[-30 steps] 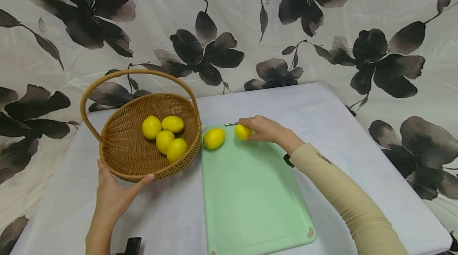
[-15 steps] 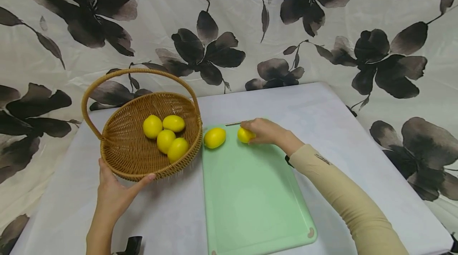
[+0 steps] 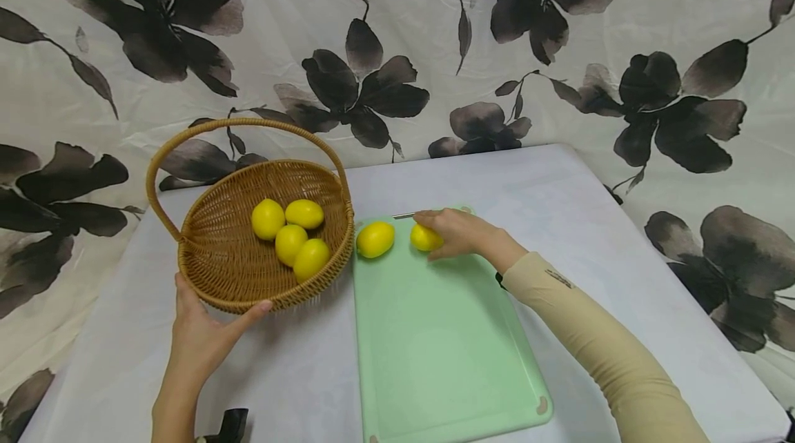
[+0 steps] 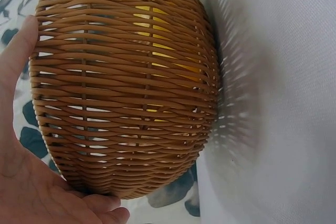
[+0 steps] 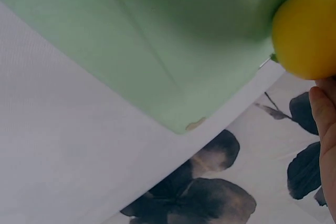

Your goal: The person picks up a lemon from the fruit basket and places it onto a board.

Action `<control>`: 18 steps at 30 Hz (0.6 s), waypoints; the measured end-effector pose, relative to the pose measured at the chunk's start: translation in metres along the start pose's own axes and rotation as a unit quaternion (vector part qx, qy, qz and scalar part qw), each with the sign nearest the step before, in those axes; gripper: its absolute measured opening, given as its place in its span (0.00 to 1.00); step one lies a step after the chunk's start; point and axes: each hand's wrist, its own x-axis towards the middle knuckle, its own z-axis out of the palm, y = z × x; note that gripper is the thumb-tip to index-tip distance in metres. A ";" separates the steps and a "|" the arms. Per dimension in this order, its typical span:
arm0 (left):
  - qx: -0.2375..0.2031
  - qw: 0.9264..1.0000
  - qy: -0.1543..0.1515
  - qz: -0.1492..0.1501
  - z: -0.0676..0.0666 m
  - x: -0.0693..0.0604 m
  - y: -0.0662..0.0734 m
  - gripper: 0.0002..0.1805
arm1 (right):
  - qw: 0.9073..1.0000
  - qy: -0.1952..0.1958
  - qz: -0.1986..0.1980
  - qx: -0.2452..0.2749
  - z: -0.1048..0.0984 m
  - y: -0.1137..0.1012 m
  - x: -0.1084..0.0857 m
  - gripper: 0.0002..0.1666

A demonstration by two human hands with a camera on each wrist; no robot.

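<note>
My left hand [image 3: 201, 336] holds the near rim of a brown wicker basket [image 3: 232, 274], which tilts toward me. Several yellow lemons [image 3: 290, 244] lie inside it. In the left wrist view, the thumb and fingers of my left hand [image 4: 31, 182] spread along the rim of the basket [image 4: 126, 77]. On a pale green cutting board [image 3: 447, 339], one lemon [image 3: 375, 239] rests at the far left corner. Another lemon [image 3: 425, 238] sits right of it, under the loosely spread fingers of my right hand [image 3: 466, 232]. In the right wrist view a finger touches or nearly touches that lemon [image 5: 307, 35].
A white cloth covers the table [image 3: 298, 388]. Behind it hangs a floral curtain [image 3: 242, 8]. The board's metal-edged handle slot [image 3: 404, 215] is at its far end. A black strap piece [image 3: 232, 424] shows by my left wrist.
My right thumb has moved away from the lemon and the fingers have spread, leaving the lemon on the board. The left hand and the basket stay as they were; the whole view shifts slightly.
</note>
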 end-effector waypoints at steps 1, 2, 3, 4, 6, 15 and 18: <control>0.000 1.000 0.000 0.001 0.000 0.000 0.000 0.76 | 1.000 0.001 -0.001 0.002 0.001 0.000 0.000 0.49; 0.000 1.000 -0.001 0.000 0.000 0.000 0.000 0.76 | 1.000 0.002 -0.003 0.001 0.001 0.000 0.000 0.50; 0.001 1.000 -0.001 -0.001 0.000 0.000 0.000 0.75 | 1.000 0.002 -0.004 0.003 0.001 -0.001 0.000 0.50; 0.001 1.000 -0.002 -0.002 -0.001 -0.001 0.000 0.76 | 1.000 0.003 -0.006 0.000 0.002 -0.001 0.000 0.50; 0.003 1.000 -0.002 -0.004 -0.001 -0.001 0.001 0.76 | 1.000 0.003 -0.006 0.000 0.003 -0.001 0.000 0.51; 0.003 1.000 0.000 0.004 -0.001 -0.001 0.001 0.76 | 0.999 0.040 -0.019 0.028 0.005 -0.001 0.001 0.55; 0.001 1.000 0.003 0.006 0.000 -0.001 0.001 0.76 | 0.996 0.062 -0.024 0.064 0.005 -0.001 0.002 0.54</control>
